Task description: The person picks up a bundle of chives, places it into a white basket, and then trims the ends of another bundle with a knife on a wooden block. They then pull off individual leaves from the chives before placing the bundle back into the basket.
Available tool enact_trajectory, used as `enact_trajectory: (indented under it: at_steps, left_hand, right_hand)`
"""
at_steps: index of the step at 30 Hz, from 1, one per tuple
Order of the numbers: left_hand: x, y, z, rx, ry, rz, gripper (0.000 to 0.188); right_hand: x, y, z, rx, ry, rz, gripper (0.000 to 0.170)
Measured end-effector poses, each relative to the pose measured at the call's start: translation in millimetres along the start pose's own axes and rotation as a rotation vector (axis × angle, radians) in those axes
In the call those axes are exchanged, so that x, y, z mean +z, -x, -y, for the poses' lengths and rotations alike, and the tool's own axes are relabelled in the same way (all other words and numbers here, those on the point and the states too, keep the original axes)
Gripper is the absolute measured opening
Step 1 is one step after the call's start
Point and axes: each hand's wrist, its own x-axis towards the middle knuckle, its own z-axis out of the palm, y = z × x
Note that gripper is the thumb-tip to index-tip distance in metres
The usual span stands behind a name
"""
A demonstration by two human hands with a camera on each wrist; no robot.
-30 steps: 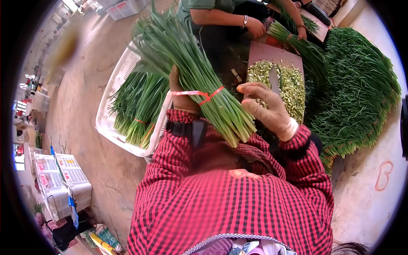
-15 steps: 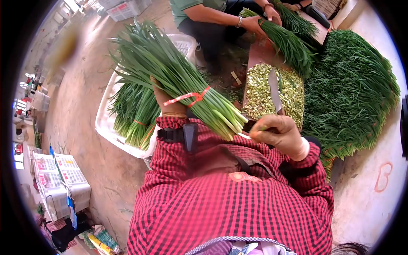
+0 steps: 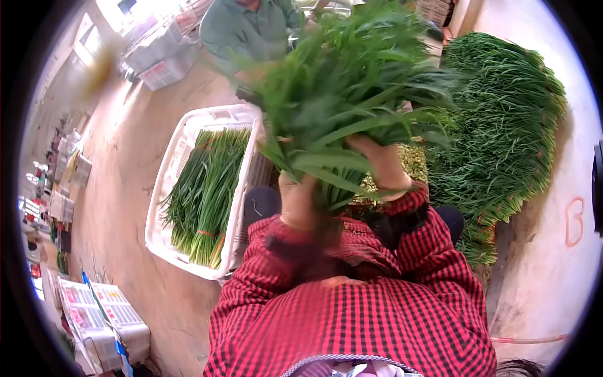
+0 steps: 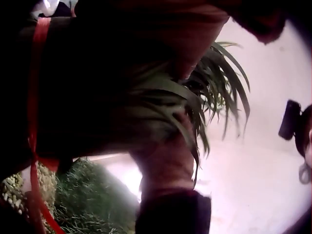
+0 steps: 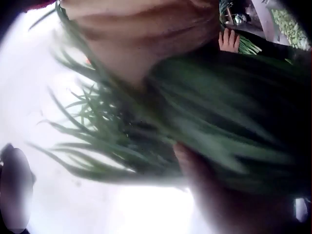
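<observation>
A large bundle of garlic chives (image 3: pixel 352 81) is held up in front of the body, its leafy part blurred and fanned away from me. My left hand (image 3: pixel 298 198) grips it from the left. On the other side my right hand (image 3: pixel 382 164) holds it among the leaves, fingers partly covered by them. In the left wrist view an orange-red tie (image 4: pixel 36 97) runs round the dark bundle. The right wrist view has long leaves (image 5: pixel 214 117) between the gloved palm (image 5: pixel 136 29) and a finger of a hand below.
At the left stands a white plastic basket (image 3: pixel 160 182) with tied chive bundles (image 3: pixel 207 195). A big pile of chives (image 3: pixel 496 132) lies at the right. Chopped stem pieces (image 3: pixel 413 162) show behind the right hand. Across from me sits a person in a green shirt (image 3: pixel 251 31).
The right hand has left the cut stem ends and now grips the bundle too. The bundle has turned, its leaves swinging from upper left to straight ahead and right. The head view has shifted.
</observation>
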Motion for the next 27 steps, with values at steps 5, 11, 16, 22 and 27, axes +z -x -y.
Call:
enact_trajectory:
  at_steps: [5,11,16,22,27]
  left_hand:
    - [13.7,0.6,-26.5,-0.320,0.464,0.046,0.031]
    - [26.1,-0.7,-25.0,-0.417,0.503,0.051,0.035]
    - [39.8,-19.9,-11.5,-0.329,0.301,0.045,0.034]
    - [60.9,-30.8,17.9,-0.313,-0.023,0.304,0.050]
    - [50.9,-44.8,6.2,-0.435,-0.329,0.544,0.055]
  right_hand:
    - [-41.1,29.7,-5.7,0.259,-0.559,-0.243,0.031]
    - [-103.6,68.8,-67.9,0.112,0.011,-0.027,0.063]
    - [-79.2,94.3,-47.3,0.446,-0.111,0.129,0.087]
    - [-11.4,98.4,-39.5,0.226,-0.169,-0.017,0.091]
    - [-49.6,96.6,-30.8,0.285,-0.307,-0.108,0.058]
